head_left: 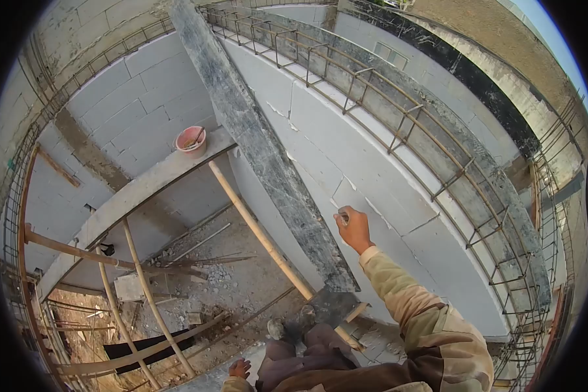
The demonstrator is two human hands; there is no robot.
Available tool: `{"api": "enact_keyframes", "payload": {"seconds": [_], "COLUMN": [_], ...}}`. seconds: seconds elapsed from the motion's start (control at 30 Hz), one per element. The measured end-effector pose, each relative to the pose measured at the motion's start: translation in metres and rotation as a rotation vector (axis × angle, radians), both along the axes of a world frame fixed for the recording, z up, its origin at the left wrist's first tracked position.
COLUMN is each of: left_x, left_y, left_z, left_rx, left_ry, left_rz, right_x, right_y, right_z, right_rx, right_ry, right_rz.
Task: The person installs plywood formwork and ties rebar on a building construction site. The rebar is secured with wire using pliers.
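My right hand (pixel 353 228) is raised in front of the white block wall (pixel 372 206), its fingers closed in a pinch around something small that I cannot make out. Close to its left runs a long, grey, stained board (pixel 261 144), set diagonally across the wall. My left hand (pixel 240 368) hangs low at the bottom edge, beside my leg, fingers loosely apart and holding nothing. Along the top of the wall lies a rebar cage (pixel 398 117).
A pink bucket (pixel 191 141) with a tool in it stands on a raised plank (pixel 147 176). Bamboo poles (pixel 258 228) prop the scaffold above a rubble-strewn floor (pixel 225 277). A second long board (pixel 451 153) stands behind the rebar cage.
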State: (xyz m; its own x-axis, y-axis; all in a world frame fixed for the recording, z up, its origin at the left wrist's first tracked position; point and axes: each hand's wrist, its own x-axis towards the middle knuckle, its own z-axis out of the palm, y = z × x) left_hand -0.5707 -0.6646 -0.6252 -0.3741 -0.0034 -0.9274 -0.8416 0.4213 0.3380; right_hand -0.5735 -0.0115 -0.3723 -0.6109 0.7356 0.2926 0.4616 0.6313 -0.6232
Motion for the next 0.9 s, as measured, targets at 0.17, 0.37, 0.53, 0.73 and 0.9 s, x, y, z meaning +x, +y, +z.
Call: {"api": "enact_keyframes", "payload": {"seconds": [0.17, 0.37, 0.53, 0.73, 0.9], "left_x": [-0.049, -0.061, -0.03, -0.032, -0.088], "left_y": [0.024, -0.007, -0.086, -0.079, -0.051], "left_z": [0.027, 0.05, -0.009, -0.027, -0.058], "left_rx": [0.14, 0.153, 0.037, -0.06, -0.118], "left_ry": [0.164, 0.145, 0.001, 0.035, 0.086], "left_rz": [0.092, 0.204, 0.315, 0.023, -0.21], "right_x": [-0.057, -0.067, -0.063, -0.065, -0.062], "right_y": [0.063, 0.148, 0.119, 0.128, 0.149], "right_z": [0.252, 0.301, 0.297, 0.294, 0.283], "right_rx": [0.855, 0.88, 1.189, 1.203, 1.142], "right_ry": [0.322, -0.391, -0.661, -0.731, -0.61], "right_rz": [0.012, -0.399, -0.171, -0.154, -0.069]}}
